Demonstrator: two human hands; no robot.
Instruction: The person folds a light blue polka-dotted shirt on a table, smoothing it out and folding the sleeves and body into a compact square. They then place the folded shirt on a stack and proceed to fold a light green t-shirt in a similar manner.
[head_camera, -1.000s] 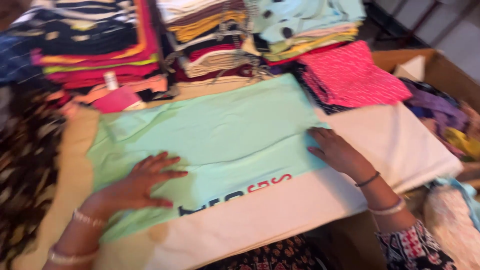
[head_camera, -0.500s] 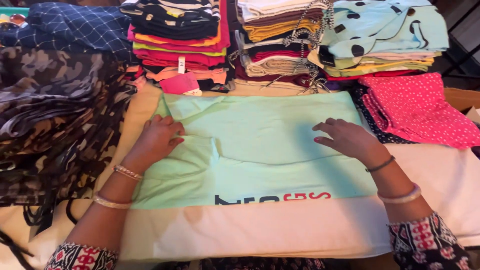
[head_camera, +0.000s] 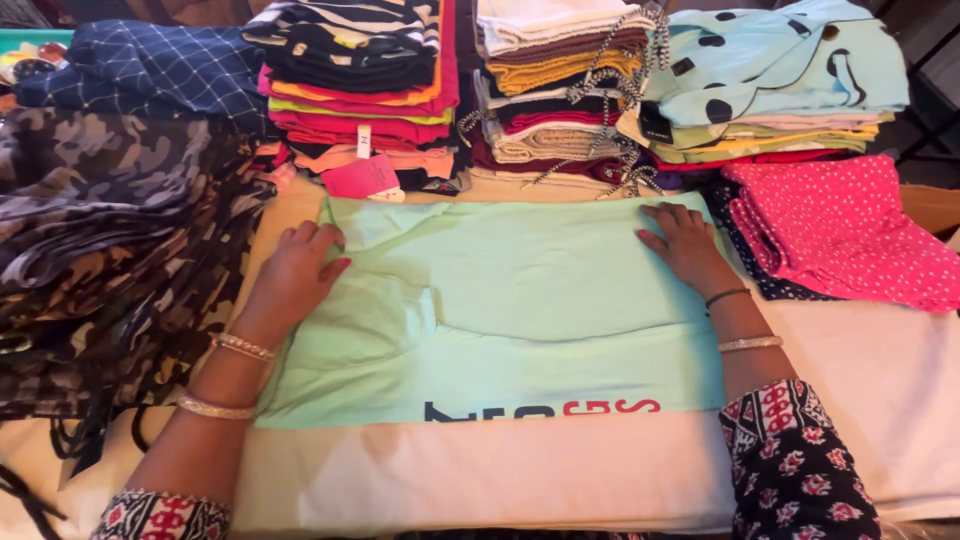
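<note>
Two hands (head_camera: 295, 275) (head_camera: 682, 243) on mint shirt (head_camera: 520, 300), clothing stacks (head_camera: 560, 85) behind

Both hands lie flat, palms down, left hand (head_camera: 296, 272) and right hand (head_camera: 683, 243) spread apart.

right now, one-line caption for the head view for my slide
Both hands, left and right, press flat on a mint green garment before stacked folded clothes.

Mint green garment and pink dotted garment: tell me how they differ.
The mint green garment is plain apart from print near its lower edge; the pink dotted garment is covered in small white dots. The mint one lies spread flat mid-table under the left hand and right hand; the pink one sits rumpled and untouched at the right. The mint one shows far more area. Both lie on the white cloth.
</note>
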